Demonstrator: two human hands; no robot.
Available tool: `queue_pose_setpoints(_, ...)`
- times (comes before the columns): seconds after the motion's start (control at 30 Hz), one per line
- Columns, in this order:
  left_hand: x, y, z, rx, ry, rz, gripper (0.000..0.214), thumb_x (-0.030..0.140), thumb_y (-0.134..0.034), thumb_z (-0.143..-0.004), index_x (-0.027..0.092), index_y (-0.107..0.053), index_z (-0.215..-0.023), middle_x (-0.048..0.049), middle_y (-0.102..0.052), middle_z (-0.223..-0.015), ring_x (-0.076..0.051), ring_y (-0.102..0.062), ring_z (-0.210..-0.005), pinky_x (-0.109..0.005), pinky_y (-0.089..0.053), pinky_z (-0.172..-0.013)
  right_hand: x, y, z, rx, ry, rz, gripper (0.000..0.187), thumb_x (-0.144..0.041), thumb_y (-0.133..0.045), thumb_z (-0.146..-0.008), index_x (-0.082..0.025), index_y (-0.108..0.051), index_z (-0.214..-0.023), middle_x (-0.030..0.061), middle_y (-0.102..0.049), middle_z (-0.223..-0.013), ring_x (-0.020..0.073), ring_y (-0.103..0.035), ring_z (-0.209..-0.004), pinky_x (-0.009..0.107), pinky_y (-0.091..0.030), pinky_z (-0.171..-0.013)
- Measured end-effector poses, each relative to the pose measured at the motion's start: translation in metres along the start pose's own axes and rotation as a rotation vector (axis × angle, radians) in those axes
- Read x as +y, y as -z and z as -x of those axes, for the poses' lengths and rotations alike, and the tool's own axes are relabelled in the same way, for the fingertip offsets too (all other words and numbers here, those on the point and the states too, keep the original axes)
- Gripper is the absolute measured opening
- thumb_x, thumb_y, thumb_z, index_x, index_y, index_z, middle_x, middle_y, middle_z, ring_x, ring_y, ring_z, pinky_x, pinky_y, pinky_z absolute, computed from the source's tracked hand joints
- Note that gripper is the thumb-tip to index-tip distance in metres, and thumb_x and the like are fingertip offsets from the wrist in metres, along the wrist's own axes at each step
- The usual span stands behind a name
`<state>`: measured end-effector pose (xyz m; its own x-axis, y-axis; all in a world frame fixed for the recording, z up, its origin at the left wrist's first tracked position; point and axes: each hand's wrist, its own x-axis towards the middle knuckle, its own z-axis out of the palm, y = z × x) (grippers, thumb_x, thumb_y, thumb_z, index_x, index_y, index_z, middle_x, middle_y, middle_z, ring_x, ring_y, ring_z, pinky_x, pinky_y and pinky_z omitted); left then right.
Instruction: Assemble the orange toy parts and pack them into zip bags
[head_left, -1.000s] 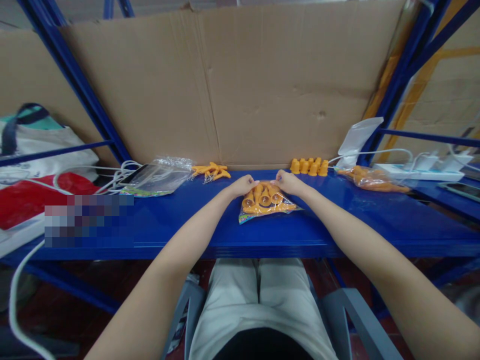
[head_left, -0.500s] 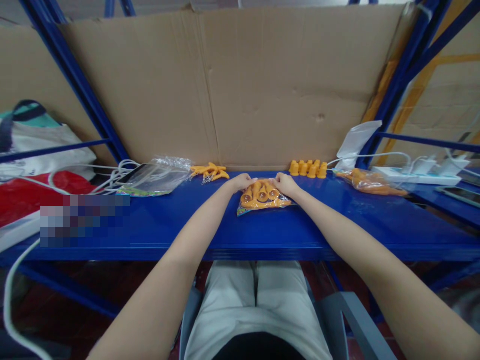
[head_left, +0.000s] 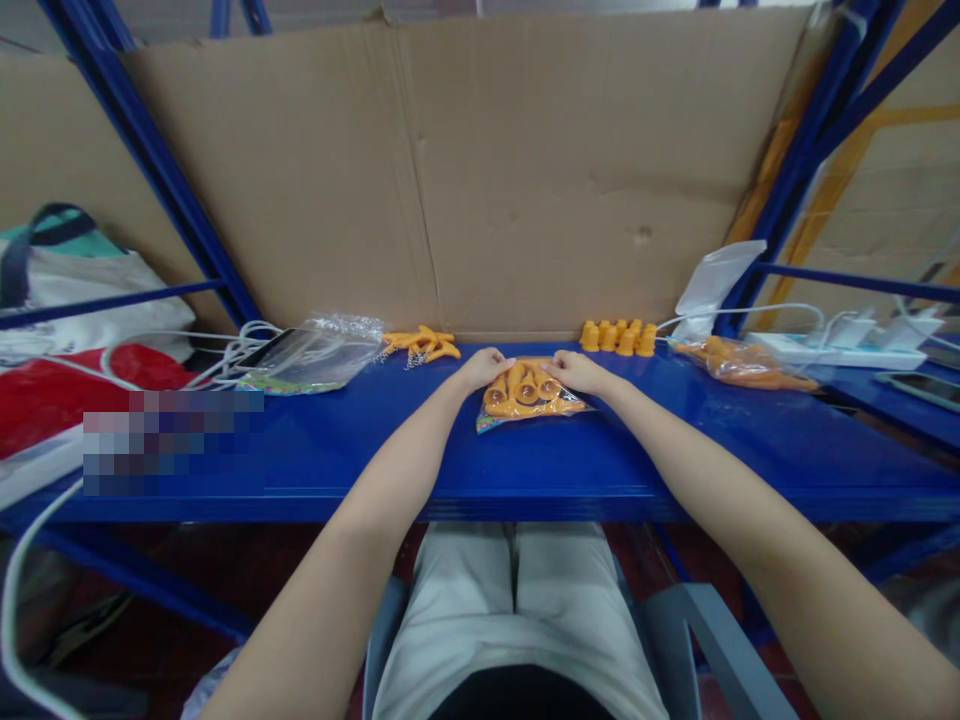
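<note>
A clear plastic bag [head_left: 529, 408] with several orange plastic pieces inside lies on the blue shelf top in front of me. Some of the pieces look like hollow cups or cones with round openings facing me. My left hand [head_left: 484, 370] pinches the bag's far left corner, fingers closed. At the far right corner, my right hand [head_left: 574, 370] is closed on the same bag. Behind and to the left sit loose orange pieces with small metal chains [head_left: 424, 343]. A group of orange cups [head_left: 617, 337] stands in rows behind my right hand.
Flat clear bags [head_left: 315, 360] and white cables [head_left: 255, 335] lie on the left. To the right are another bag of orange parts [head_left: 739, 362], a white power strip [head_left: 836, 352] and a phone [head_left: 922, 388]. A cardboard sheet [head_left: 525, 180] closes off the back.
Both hands stay on the bag's far corners with almost no movement. The whole view has shifted very slightly.
</note>
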<state>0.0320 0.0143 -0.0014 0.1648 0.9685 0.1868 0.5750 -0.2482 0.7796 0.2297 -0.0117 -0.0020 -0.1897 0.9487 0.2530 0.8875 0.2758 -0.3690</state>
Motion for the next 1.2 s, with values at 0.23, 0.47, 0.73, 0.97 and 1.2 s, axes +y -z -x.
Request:
queue_pose_setpoints(0.23, -0.004, 0.000, 0.002, -0.051, -0.014, 0.104, 0.009, 0.021, -0.069, -0.079, 0.013, -0.064, -0.079, 0.0070, -0.047, -0.048, -0.006, -0.038, -0.042, -0.019, -0.030, -0.045, 0.002, 0.001, 0.000, -0.023, 0.028, -0.038, 0.029, -0.025, -0.043, -0.094, -0.015, -0.057, -0.070, 0.0069, -0.068, -0.082, 0.0141, -0.057, -0.074, 0.021, -0.037, -0.065)
queue_pose_setpoints(0.47, 0.004, -0.004, 0.001, -0.063, -0.284, -0.198, 0.035, 0.007, -0.054, -0.080, 0.014, -0.072, -0.109, 0.0010, -0.064, -0.061, -0.011, -0.053, -0.055, -0.021, -0.044, -0.061, 0.001, -0.001, 0.001, 0.029, -0.022, -0.059, 0.012, -0.018, -0.047, -0.091, -0.015, -0.057, -0.085, 0.0069, -0.068, -0.088, 0.0150, -0.058, -0.078, 0.021, -0.038, -0.067)
queue_pose_setpoints(0.73, 0.006, -0.006, 0.000, -0.101, -0.288, -0.318, 0.043, 0.003, -0.048, -0.074, 0.018, -0.077, -0.102, -0.0034, -0.077, -0.092, -0.016, -0.066, -0.078, -0.025, -0.050, -0.078, 0.005, -0.003, 0.001, 0.108, 0.104, -0.024, 0.029, -0.020, -0.053, -0.084, -0.013, -0.055, -0.113, 0.0017, -0.064, -0.072, 0.0162, -0.055, -0.063, 0.024, -0.039, -0.061)
queue_pose_setpoints(0.97, 0.007, -0.005, 0.000, -0.142, -0.239, -0.248, 0.042, 0.003, -0.048, -0.073, 0.018, -0.077, -0.100, -0.0025, -0.077, -0.094, -0.015, -0.066, -0.077, -0.026, -0.051, -0.080, 0.006, -0.003, -0.005, 0.353, 0.236, 0.045, 0.027, -0.022, -0.049, -0.087, -0.015, -0.069, -0.104, 0.0108, -0.069, -0.095, 0.0226, -0.061, -0.092, 0.034, -0.045, -0.086)
queue_pose_setpoints(1.2, 0.006, -0.005, 0.002, -0.202, -0.209, -0.079, 0.038, 0.012, -0.054, -0.080, 0.018, -0.072, -0.113, -0.0038, -0.073, -0.111, -0.019, -0.068, -0.097, -0.031, -0.049, -0.093, 0.011, -0.010, -0.010, 0.166, 0.213, -0.118, 0.025, -0.015, -0.049, -0.088, -0.015, -0.074, -0.092, 0.0090, -0.073, -0.099, 0.0187, -0.065, -0.092, 0.028, -0.048, -0.085)
